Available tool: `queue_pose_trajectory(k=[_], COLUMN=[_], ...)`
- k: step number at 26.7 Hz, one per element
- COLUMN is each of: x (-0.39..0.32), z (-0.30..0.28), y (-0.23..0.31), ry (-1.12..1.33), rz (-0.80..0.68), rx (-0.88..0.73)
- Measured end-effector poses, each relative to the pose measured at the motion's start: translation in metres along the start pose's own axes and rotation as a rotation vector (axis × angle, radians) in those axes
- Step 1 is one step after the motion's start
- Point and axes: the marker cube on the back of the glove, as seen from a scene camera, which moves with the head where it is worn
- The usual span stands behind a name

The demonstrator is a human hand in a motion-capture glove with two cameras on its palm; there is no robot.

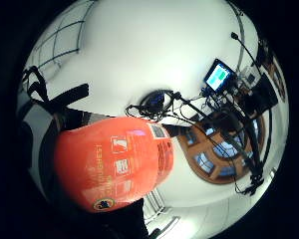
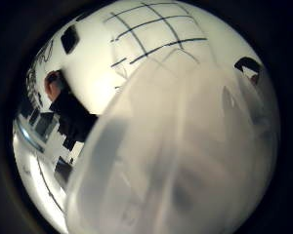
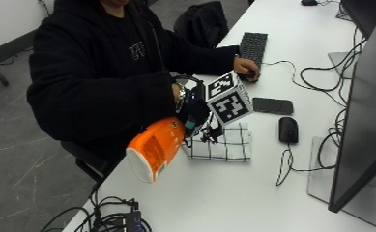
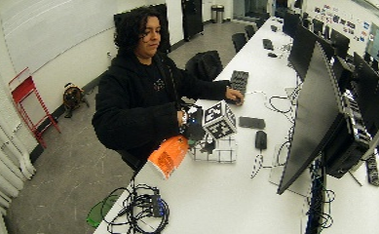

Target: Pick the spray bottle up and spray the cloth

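- Bottle first: the orange spray bottle (image 3: pixel 154 149) is off the table, tilted steeply, its pale base towards the near table edge and its upper end up at the gloved right hand (image 3: pixel 193 116).
- The right hand grips the bottle at its top end, above the cloth; the fingers themselves are mostly hidden behind the marker, so the exact hold on the trigger cannot be made out.
- The little-finger palm view shows the bottle's orange printed body (image 1: pixel 112 164) close to the palm; the thumb-side view is filled by a translucent white part (image 2: pixel 185 156) of it.
- The white cloth with a dark grid (image 3: pixel 224 143) lies flat on the white table (image 3: pixel 239 203), just right of the bottle and under the hand.
- The bare left hand (image 3: pixel 247 67) rests on the table farther away, beside a black keyboard (image 3: pixel 253 47).
- A phone (image 3: pixel 272 106) and a black mouse (image 3: pixel 288 129) lie right of the cloth, near a large monitor (image 3: pixel 368 121).
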Motion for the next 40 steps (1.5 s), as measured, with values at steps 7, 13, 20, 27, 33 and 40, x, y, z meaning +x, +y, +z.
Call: queue_pose_trajectory(k=[7,13,20,27,33,40], x=[-0.013,-0.021,-0.03,-0.058,-0.105,-0.155], z=[0.041,0.056,0.036,0.013,-0.038,-0.088], y=[-0.013,-0.033,-0.043,-0.005,0.022,0.028], ry=[0.127,0.185,0.154,0.139,0.094,-0.018], rz=[0.047,0.079,0.044,-0.127,-0.337,-0.579], rx=[-0.137,-0.2,-0.153,0.079,0.39,0.693])
